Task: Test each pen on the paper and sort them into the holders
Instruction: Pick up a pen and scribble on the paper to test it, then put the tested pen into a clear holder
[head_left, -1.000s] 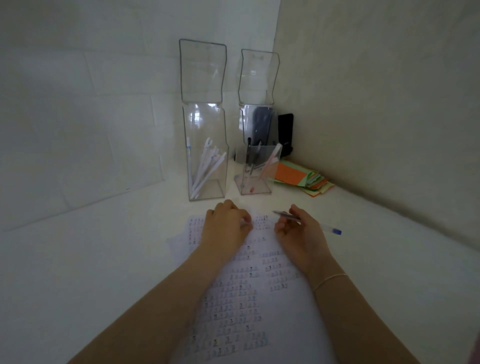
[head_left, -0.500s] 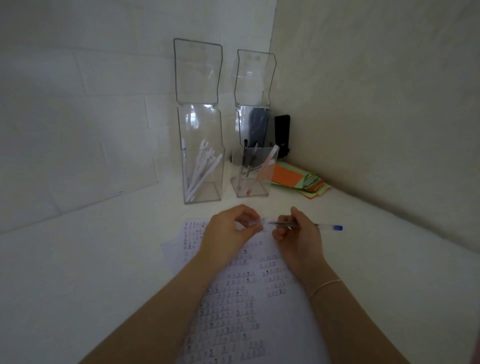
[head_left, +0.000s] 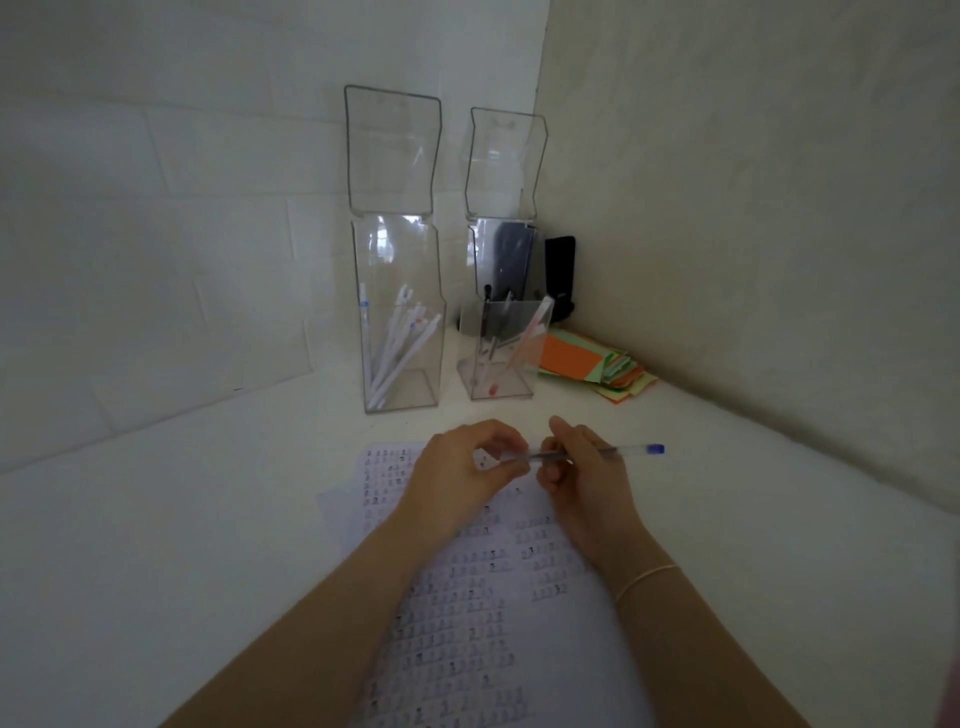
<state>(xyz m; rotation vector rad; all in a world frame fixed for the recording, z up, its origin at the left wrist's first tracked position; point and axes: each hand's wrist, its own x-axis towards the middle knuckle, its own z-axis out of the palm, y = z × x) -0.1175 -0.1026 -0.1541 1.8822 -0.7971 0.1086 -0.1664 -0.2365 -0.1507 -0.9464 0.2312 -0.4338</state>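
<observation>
Now joined at the pen (head_left: 587, 453): left hand (head_left: 462, 478) raised off the paper (head_left: 483, 613), pinching the near tip end; right hand (head_left: 584, 480) gripping the barrel. Held level above the paper's far edge, blue cap pointing right. Beyond, two clear holders (head_left: 400, 312), pens inside both.

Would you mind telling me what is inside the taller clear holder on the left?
The left holder holds a bunch of white pens leaning together, tips on its floor. Their exact number is unclear, because they overlap and cover one another.
</observation>
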